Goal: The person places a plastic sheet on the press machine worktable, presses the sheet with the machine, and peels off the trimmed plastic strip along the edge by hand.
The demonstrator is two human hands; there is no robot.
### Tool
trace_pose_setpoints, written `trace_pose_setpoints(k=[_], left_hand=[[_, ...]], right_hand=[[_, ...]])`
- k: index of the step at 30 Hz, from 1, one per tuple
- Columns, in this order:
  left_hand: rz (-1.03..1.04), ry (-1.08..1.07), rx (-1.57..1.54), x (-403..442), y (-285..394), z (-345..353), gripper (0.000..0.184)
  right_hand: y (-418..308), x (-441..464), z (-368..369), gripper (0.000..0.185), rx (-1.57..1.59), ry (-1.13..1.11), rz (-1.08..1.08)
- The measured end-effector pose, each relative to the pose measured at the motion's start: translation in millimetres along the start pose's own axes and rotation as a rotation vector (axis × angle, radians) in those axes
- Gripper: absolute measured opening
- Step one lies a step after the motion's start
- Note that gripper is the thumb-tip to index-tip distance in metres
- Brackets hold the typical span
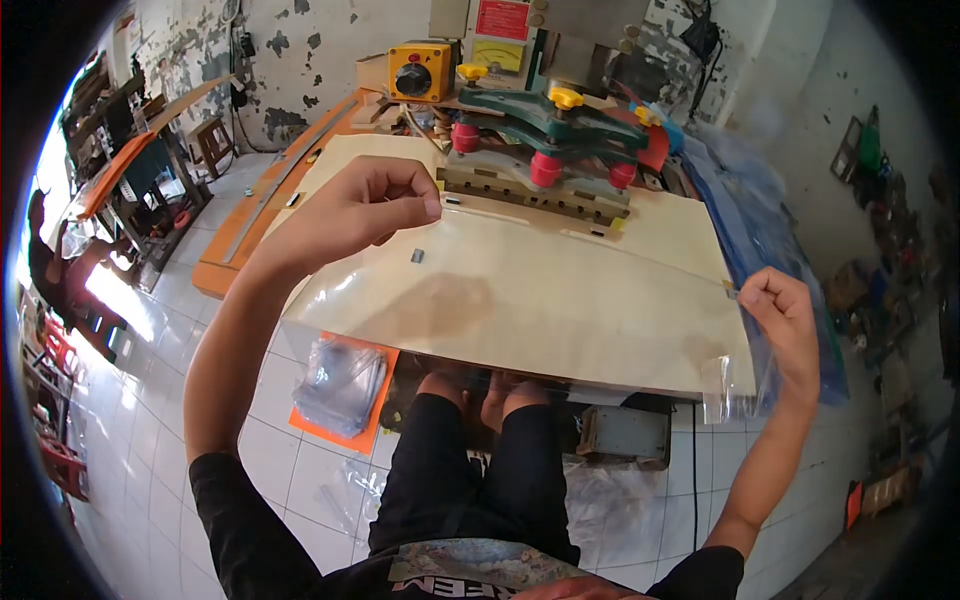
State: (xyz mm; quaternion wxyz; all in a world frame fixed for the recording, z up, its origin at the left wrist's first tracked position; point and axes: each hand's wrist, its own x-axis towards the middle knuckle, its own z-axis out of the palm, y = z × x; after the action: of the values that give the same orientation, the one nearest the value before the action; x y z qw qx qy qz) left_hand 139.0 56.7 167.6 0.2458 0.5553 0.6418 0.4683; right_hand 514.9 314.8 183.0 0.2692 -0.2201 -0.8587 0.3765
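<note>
My left hand (375,200) is raised over the pale board (560,300), with thumb and fingertips pinched together beside the left end of a slotted metal bar (530,197). What it pinches, if anything, is too fine to make out. At the board's right edge my right hand (782,315) is closed in a pinch on the edge of a clear plastic sheet (722,385). The sheet's glossy surface seems to spread across the board, and its left extent is hard to see. A small grey block (417,256) rests below my left hand.
Behind the bar stands a press with a dark green frame (550,112), yellow knobs and red posts. A yellow control box (419,73) is at its left. Blue plastic sheeting (745,200) drapes on the right. Folded clear plastic (342,385) lies on an orange sheet below.
</note>
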Motion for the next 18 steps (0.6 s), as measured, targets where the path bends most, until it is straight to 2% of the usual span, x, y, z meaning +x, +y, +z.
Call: trace_pose_setpoints(k=[6, 8, 9, 12, 14, 15, 18], left_hand=[[0.063, 0.032, 0.079, 16.8, -34.5, 2.0, 0.02], [-0.064, -0.015, 0.264, 20.5, -38.5, 4.5, 0.016], [-0.065, -0.019, 0.264, 21.6, -42.8, 7.4, 0.016], [-0.048, -0.055, 0.443, 28.2, -64.6, 19.6, 0.019], [0.036, -0.115, 0.572, 29.9, -90.7, 26.6, 0.015], [0.175, -0.106, 0.602, 31.2, -112.9, 29.1, 0.013], [0.16, -0.125, 0.699, 21.5, -119.0, 40.7, 0.015]], right_hand=[[33.8, 15.4, 10.7, 0.018, -0.091, -0.006, -0.051], [44.6, 20.6, 19.6, 0.018, -0.131, -0.007, -0.09], [48.2, 23.5, 23.9, 0.017, -0.174, -0.007, -0.134], [52.2, 29.5, 37.0, 0.014, -0.341, -0.135, -0.001], [69.8, 31.0, 51.5, 0.01, -0.287, -0.143, -0.005], [74.4, 31.6, 57.6, 0.01, -0.359, -0.165, -0.032], [79.6, 28.8, 65.2, 0.017, -0.469, -0.265, -0.003]])
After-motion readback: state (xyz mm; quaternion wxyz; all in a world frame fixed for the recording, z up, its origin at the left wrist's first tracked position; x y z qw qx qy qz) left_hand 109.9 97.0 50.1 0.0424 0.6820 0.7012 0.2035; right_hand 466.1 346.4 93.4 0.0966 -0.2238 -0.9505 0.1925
